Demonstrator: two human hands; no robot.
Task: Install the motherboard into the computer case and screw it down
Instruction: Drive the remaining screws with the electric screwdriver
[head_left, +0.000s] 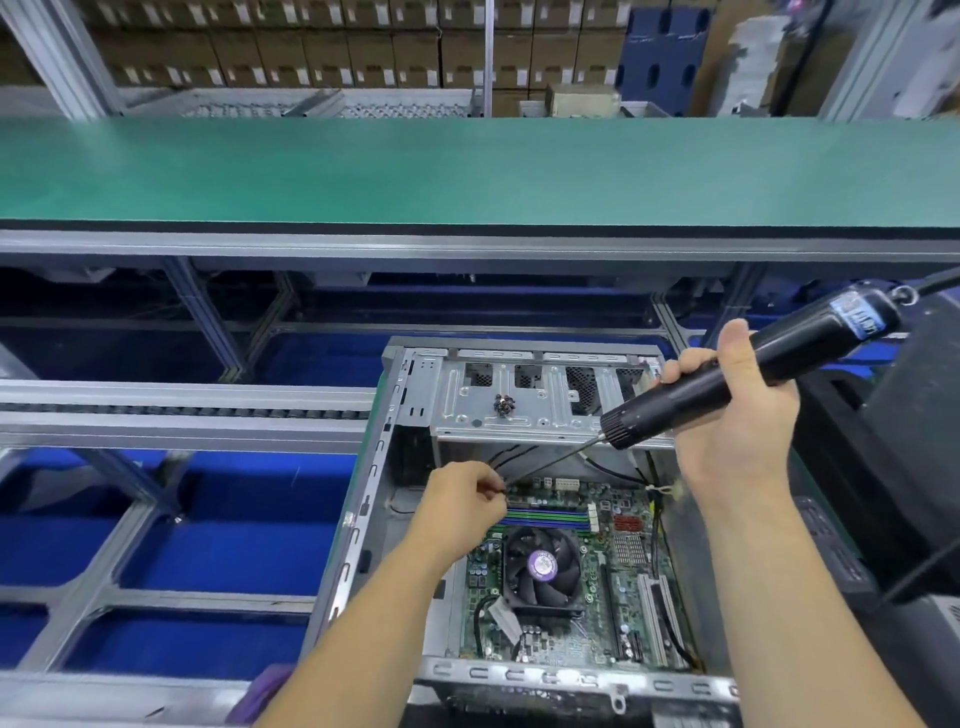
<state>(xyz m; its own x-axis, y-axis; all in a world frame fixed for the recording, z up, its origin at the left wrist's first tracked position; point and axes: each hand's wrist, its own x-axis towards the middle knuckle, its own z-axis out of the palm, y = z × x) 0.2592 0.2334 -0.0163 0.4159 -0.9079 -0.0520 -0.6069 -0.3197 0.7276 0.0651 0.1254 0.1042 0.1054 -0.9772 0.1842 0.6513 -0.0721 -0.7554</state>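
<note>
**Two hands over the open case**

Two grips at centre frame. Right hand (727, 415) wrapped around the black electric screwdriver (753, 369), body angled up toward the upper right, thin bit slanting down-left. Left hand (462, 504) pinched at the bit's tip, fingers curled tight over something too small to tell. Below, motherboard (597, 561) lying flat inside the computer case (524, 405), lower centre, cooler fan (540, 566) on top. Small cluster of screws (505, 404) resting on the drive cage (545, 415). Green conveyor belt (467, 171) across the upper frame.

Screw (503, 491) hidden under left hand (464, 503)
</note>
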